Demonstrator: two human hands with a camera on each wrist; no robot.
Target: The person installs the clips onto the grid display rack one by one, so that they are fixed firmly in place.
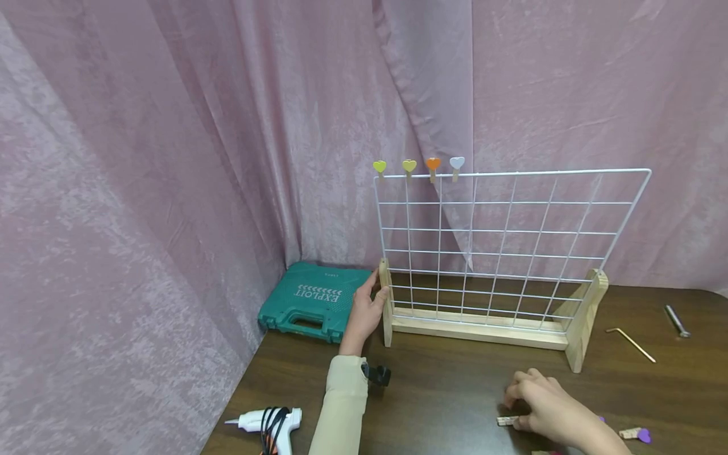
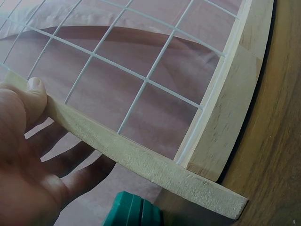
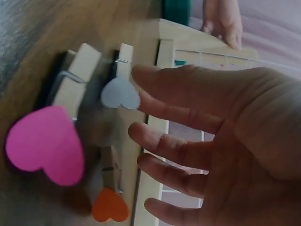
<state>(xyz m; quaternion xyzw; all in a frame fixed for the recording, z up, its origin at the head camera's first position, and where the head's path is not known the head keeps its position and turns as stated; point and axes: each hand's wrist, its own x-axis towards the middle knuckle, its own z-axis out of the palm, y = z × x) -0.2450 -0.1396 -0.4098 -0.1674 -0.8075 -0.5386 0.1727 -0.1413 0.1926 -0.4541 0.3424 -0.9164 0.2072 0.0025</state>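
Observation:
My left hand (image 1: 366, 309) grips the left wooden side post (image 1: 385, 309) of a stand that holds a white wire grid (image 1: 500, 230). In the left wrist view the thumb lies on the post's near face and the fingers reach behind it. Over the table, my right hand (image 1: 548, 407) reaches down to small heart clothespins. Its thumb and forefinger tips are right at a white-heart clothespin (image 3: 121, 92), the other fingers spread apart. Close by lie a pink-heart clothespin (image 3: 46, 143) and an orange-heart clothespin (image 3: 110, 205). Two yellow-heart clips (image 1: 409, 166), an orange one and a white one sit on the grid's top wire.
Behind the left hand lies a green tool case (image 1: 318, 300). A white glue gun (image 1: 284, 420) with a black cord is at the front left. To the right are a hex key (image 1: 632, 345), a bolt (image 1: 677, 321) and a purple-heart clothespin (image 1: 637, 434). Pink curtains (image 1: 341, 126) hang behind.

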